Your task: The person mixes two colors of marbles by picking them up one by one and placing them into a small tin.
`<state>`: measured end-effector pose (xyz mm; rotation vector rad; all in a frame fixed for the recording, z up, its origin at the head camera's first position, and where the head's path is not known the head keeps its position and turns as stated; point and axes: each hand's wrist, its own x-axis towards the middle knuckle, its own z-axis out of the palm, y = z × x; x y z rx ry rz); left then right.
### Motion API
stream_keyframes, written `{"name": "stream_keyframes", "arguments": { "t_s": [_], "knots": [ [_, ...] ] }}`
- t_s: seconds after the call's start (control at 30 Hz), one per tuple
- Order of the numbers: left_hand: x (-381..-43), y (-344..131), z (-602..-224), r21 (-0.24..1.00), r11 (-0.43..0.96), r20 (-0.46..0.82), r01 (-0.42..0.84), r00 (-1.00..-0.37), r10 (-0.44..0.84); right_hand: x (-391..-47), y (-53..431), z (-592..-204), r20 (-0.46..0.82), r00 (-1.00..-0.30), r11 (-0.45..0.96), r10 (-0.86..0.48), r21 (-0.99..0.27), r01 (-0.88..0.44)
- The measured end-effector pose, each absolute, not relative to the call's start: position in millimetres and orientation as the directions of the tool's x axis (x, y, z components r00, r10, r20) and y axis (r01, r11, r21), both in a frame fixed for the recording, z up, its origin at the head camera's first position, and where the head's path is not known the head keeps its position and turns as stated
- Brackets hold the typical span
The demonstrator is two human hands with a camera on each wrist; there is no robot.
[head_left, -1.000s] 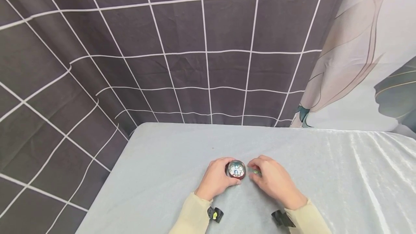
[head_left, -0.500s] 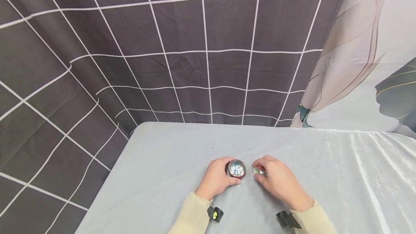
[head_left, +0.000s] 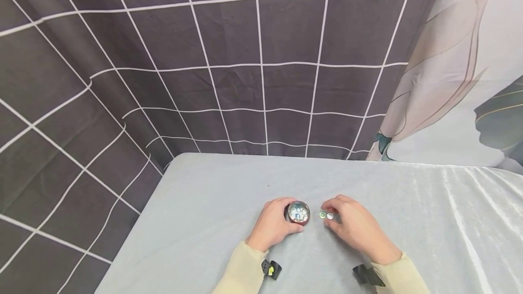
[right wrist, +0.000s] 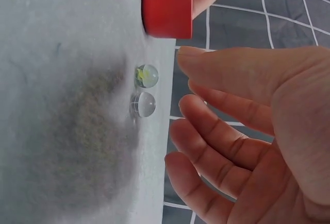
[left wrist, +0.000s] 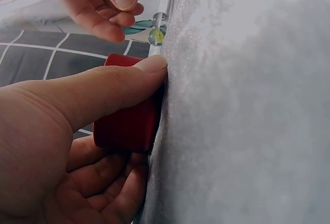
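My left hand [head_left: 274,219] grips a small red cup [left wrist: 129,123] from its left side, thumb in front and fingers behind. The cup stands upright on the cloth; several glassy marbles [head_left: 298,214] show inside it in the head view. Just right of the cup, two loose marbles lie side by side: one with a yellow-green swirl [right wrist: 147,75] and one clear [right wrist: 144,104]. My right hand [head_left: 355,223] hovers beside them, fingers loosely bent and apart, with nothing held. In the right wrist view a gap separates its fingertips from both marbles.
A pale grey velvety cloth [head_left: 204,221] covers the table, wrinkled at the right. Behind and to the left hangs a dark curtain [head_left: 229,90] with a white grid. A leaf-patterned curtain [head_left: 445,103] hangs at the back right.
My right hand has drawn back to the right, away from the cup. Both loose marbles, largely hidden by its fingers a second ago, now show fully. The left hand and cup have stayed put.
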<state>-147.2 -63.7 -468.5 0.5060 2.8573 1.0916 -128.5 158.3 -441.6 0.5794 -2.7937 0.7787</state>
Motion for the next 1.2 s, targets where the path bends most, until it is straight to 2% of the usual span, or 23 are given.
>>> {"name": "stream_keyframes", "arguments": {
  "t_s": [1.2],
  "knots": [
    [-147.2,-61.5,-470.4,0.663,0.685,0.097,0.303,-0.941,0.323,-129.7,163.2,-449.9,0.105,-0.953,0.832,-0.283,-0.468,-0.299]
  ]
}}
